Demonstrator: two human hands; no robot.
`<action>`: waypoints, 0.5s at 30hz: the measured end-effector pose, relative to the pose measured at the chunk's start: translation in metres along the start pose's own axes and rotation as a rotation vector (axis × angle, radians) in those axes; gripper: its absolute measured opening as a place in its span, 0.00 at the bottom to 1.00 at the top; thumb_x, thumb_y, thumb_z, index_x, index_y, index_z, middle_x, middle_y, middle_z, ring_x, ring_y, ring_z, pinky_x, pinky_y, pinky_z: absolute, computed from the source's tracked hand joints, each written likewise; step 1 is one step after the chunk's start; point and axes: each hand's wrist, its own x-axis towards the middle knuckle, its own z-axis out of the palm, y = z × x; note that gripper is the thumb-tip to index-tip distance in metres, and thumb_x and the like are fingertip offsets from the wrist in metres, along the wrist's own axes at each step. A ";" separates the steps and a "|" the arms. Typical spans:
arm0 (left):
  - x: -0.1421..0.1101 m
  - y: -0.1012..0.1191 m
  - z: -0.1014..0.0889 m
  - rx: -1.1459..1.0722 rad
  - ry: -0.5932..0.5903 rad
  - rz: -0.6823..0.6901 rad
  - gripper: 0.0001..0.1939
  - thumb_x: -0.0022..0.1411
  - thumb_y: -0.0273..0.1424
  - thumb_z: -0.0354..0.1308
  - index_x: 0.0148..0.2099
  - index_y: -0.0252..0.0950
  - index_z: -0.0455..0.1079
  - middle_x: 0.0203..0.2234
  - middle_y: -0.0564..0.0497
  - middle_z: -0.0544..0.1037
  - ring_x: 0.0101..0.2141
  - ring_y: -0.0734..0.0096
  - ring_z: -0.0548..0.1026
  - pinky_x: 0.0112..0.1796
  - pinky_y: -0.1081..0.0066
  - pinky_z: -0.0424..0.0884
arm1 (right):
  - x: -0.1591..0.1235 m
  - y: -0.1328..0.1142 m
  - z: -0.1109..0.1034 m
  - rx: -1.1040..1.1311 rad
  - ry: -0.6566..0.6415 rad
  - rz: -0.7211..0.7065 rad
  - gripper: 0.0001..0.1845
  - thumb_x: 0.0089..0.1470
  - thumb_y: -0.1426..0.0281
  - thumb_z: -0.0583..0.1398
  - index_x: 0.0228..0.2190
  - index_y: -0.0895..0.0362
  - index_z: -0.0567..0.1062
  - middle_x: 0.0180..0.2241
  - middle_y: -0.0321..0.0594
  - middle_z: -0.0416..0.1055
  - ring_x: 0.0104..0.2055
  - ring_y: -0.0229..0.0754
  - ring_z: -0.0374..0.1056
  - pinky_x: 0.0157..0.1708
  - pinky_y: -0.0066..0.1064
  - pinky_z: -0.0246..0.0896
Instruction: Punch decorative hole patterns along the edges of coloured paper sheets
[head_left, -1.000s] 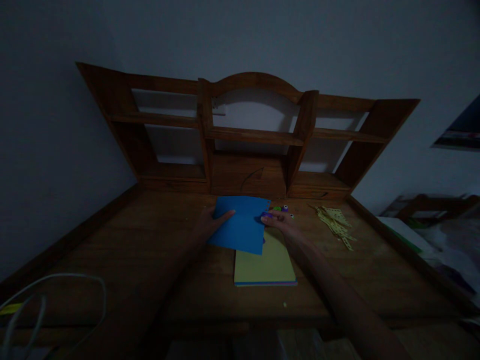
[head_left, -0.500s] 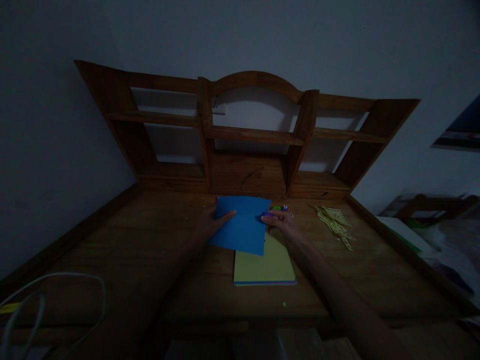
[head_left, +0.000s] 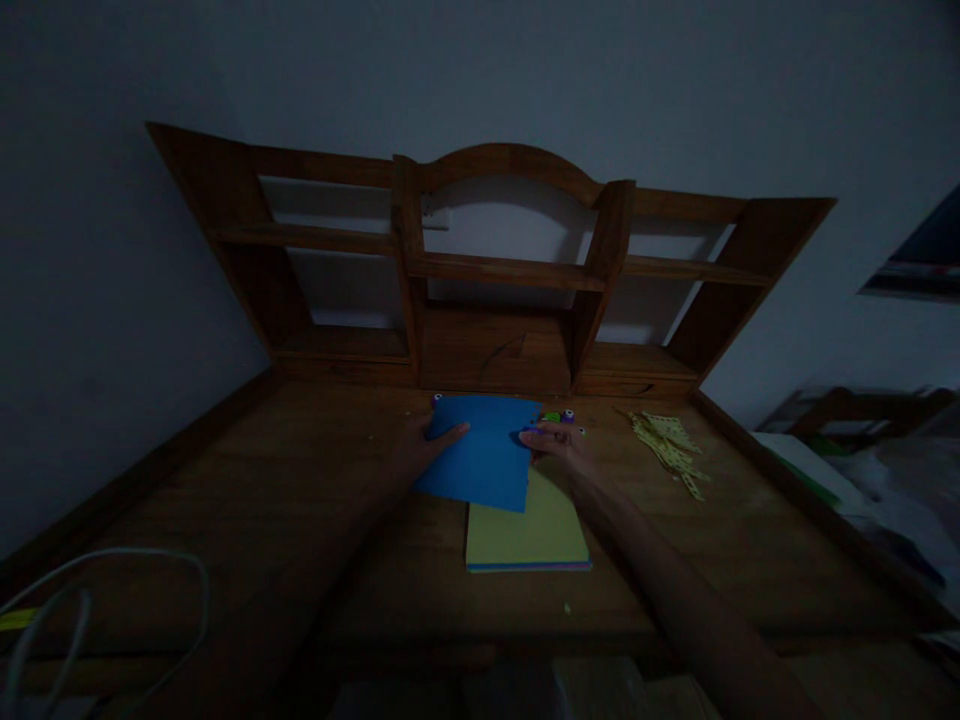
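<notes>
A blue sheet of paper [head_left: 484, 455] is held up over the desk, tilted. My left hand [head_left: 427, 447] grips its left side, thumb on top and fingers hidden beneath. At the sheet's right edge my right hand [head_left: 559, 440] is closed on a small purple paper punch [head_left: 531, 433], mostly covered by the fingers. Small cut marks show along the upper right edge of the sheet. Under it lies a stack of coloured paper [head_left: 525, 535], yellow on top. Behind my right hand are a green piece [head_left: 552, 416] and a purple one [head_left: 568, 415] with an eye-like spot.
Punched yellow paper strips [head_left: 667, 445] lie in a heap at the right. A wooden shelf unit [head_left: 499, 268] stands along the back of the desk [head_left: 247, 490]. A white cable [head_left: 150, 552] loops at the front left. Papers [head_left: 814, 470] sit beyond the right edge.
Both hands stay nearly in place, with the blue sheet shifted very slightly. A small purple piece with an eye-like spot now shows at the sheet's upper left corner.
</notes>
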 end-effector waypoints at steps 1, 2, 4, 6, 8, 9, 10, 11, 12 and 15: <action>0.001 -0.001 0.000 0.010 0.008 0.007 0.23 0.46 0.51 0.63 0.33 0.34 0.74 0.25 0.48 0.78 0.30 0.57 0.76 0.26 0.67 0.69 | 0.000 0.000 0.001 0.001 0.000 0.011 0.15 0.40 0.58 0.69 0.26 0.57 0.78 0.25 0.36 0.71 0.25 0.36 0.65 0.26 0.29 0.57; 0.002 -0.002 -0.001 0.019 0.014 0.013 0.23 0.46 0.51 0.62 0.32 0.34 0.74 0.25 0.48 0.78 0.29 0.57 0.76 0.26 0.67 0.69 | 0.000 0.000 0.001 0.004 0.000 0.022 0.16 0.39 0.58 0.70 0.27 0.57 0.78 0.27 0.37 0.72 0.26 0.37 0.66 0.26 0.29 0.58; 0.004 -0.004 -0.002 0.032 0.030 0.021 0.23 0.46 0.51 0.62 0.31 0.34 0.73 0.25 0.48 0.78 0.29 0.58 0.75 0.25 0.68 0.69 | -0.001 -0.001 0.003 0.016 -0.012 0.041 0.18 0.39 0.58 0.70 0.30 0.57 0.78 0.29 0.38 0.74 0.27 0.37 0.67 0.27 0.29 0.59; 0.006 -0.005 -0.003 0.035 0.043 0.031 0.24 0.46 0.52 0.62 0.31 0.34 0.73 0.25 0.48 0.77 0.28 0.60 0.75 0.25 0.69 0.68 | -0.002 -0.002 0.003 0.020 -0.026 0.044 0.18 0.40 0.59 0.70 0.32 0.56 0.78 0.30 0.39 0.75 0.28 0.38 0.68 0.28 0.29 0.60; 0.007 -0.006 -0.005 0.022 0.048 0.038 0.24 0.47 0.52 0.62 0.31 0.34 0.73 0.26 0.48 0.78 0.28 0.62 0.74 0.25 0.70 0.68 | -0.002 -0.002 0.003 0.026 -0.020 0.040 0.18 0.40 0.59 0.70 0.33 0.56 0.78 0.30 0.40 0.75 0.28 0.38 0.68 0.28 0.29 0.61; 0.008 -0.006 -0.006 0.014 0.049 0.039 0.24 0.47 0.52 0.62 0.31 0.34 0.73 0.26 0.48 0.78 0.28 0.62 0.74 0.25 0.70 0.68 | -0.002 -0.001 0.003 0.030 -0.020 0.040 0.18 0.40 0.59 0.70 0.33 0.56 0.78 0.30 0.40 0.75 0.29 0.38 0.69 0.28 0.29 0.62; 0.008 -0.005 -0.007 0.007 0.051 0.038 0.24 0.47 0.52 0.62 0.31 0.34 0.72 0.26 0.48 0.78 0.28 0.63 0.74 0.26 0.70 0.67 | -0.002 0.000 0.003 0.034 -0.023 0.042 0.18 0.40 0.59 0.70 0.33 0.56 0.79 0.30 0.40 0.76 0.29 0.38 0.69 0.29 0.29 0.62; 0.008 -0.005 -0.007 0.002 0.053 0.036 0.24 0.48 0.52 0.62 0.31 0.34 0.72 0.26 0.49 0.78 0.28 0.63 0.74 0.26 0.71 0.67 | -0.001 0.001 0.002 0.037 -0.026 0.045 0.18 0.40 0.59 0.70 0.33 0.55 0.79 0.30 0.39 0.76 0.28 0.38 0.69 0.29 0.29 0.62; 0.008 -0.005 -0.008 -0.001 0.053 0.035 0.23 0.48 0.52 0.62 0.32 0.34 0.72 0.26 0.49 0.77 0.27 0.64 0.74 0.25 0.71 0.67 | -0.001 0.002 0.002 0.037 -0.028 0.048 0.18 0.40 0.59 0.71 0.33 0.55 0.79 0.30 0.39 0.76 0.28 0.38 0.69 0.29 0.30 0.63; 0.008 -0.005 -0.009 -0.006 0.034 0.046 0.23 0.49 0.51 0.61 0.32 0.34 0.72 0.26 0.49 0.77 0.27 0.65 0.74 0.26 0.72 0.67 | 0.000 0.003 0.002 0.034 -0.031 0.051 0.18 0.39 0.59 0.71 0.33 0.55 0.79 0.30 0.39 0.76 0.28 0.38 0.69 0.29 0.30 0.63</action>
